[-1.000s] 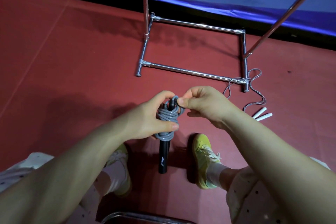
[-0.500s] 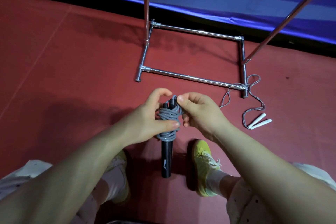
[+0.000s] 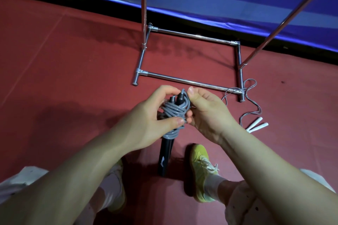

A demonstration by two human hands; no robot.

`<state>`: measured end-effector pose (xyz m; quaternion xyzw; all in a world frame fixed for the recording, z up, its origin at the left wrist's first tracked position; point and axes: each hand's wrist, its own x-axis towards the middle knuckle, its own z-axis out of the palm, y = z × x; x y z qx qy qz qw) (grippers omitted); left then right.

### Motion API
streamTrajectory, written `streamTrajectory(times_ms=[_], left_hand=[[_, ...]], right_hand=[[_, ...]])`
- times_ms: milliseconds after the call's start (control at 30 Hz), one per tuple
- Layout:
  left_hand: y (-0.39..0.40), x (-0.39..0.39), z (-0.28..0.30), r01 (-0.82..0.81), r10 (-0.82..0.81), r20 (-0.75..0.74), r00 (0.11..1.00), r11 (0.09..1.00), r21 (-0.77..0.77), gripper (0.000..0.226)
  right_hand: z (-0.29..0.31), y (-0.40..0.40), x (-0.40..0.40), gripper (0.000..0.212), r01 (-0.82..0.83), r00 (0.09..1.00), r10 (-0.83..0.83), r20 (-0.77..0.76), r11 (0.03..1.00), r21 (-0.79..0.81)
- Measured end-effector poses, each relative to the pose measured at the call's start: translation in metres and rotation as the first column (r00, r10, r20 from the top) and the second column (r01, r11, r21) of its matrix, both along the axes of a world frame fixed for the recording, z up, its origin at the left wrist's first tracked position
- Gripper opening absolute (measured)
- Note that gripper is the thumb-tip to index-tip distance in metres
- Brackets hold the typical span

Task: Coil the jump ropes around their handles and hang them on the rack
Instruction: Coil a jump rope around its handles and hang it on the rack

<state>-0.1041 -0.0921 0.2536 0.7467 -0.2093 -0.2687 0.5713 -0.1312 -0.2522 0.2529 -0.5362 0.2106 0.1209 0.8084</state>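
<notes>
Rope (image 3: 174,110) is wound in grey coils round the top of two black handles (image 3: 165,153), held upright in front of the person above the red floor (image 3: 64,82). Left hand (image 3: 151,120) has its grip closed round the bundle, thumb pressed across the lower coils and fingers curled behind. Right hand (image 3: 206,113) pinches the last loop near the handle tips, thumb on top, other fingers curled against the coils. The step in hand looks like finishing the wrap: I judge the free loop needs tucking under a tight turn or over the handle ends, while the left thumb keeps the coils from slipping. Pull the loop snug, not hard, since loose turns near the bottom may slide down the handles. Rack (image 3: 184,80) stands just ahead, its base on the floor and its uprights rising out of view; the hanging bar is not visible. A second rope (image 3: 251,100) lies uncoiled by the rack's right foot, its white handles (image 3: 257,124) on the floor, so that one is not yet done.
</notes>
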Motion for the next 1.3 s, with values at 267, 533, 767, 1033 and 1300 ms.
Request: streamTrajectory(times_ms=[267,533,767,1033,1300], left_hand=[[0.006,0.007,-0.004,-0.039,0.039,0.004,0.999,0.998,0.041,0.045],[0.014,-0.004,0.006,0.014,-0.068,0.252,0.965,0.978,0.210,0.049],[0.008,-0.005,0.004,0.023,-0.030,0.111,0.993,0.998,0.063,0.044],[0.003,-0.003,-0.009,-0.109,0.089,-0.147,0.985,0.985,-0.132,0.052],[0.006,-0.001,-0.006,0.004,-0.026,-0.184,0.983,0.993,-0.117,0.034]], right_hand=[[0.002,0.005,-0.001,0.012,0.030,0.999,-0.032,0.023,0.994,0.101],[-0.002,0.003,-0.001,0.010,-0.010,0.997,0.017,-0.071,0.995,0.100],[-0.001,-0.001,-0.001,0.015,0.058,0.994,-0.037,-0.103,0.978,0.203],[-0.012,-0.007,-0.001,0.034,-0.008,0.999,-0.006,0.035,0.928,0.373],[-0.016,-0.010,-0.001,0.058,-0.137,0.990,0.119,0.069,0.907,0.399]])
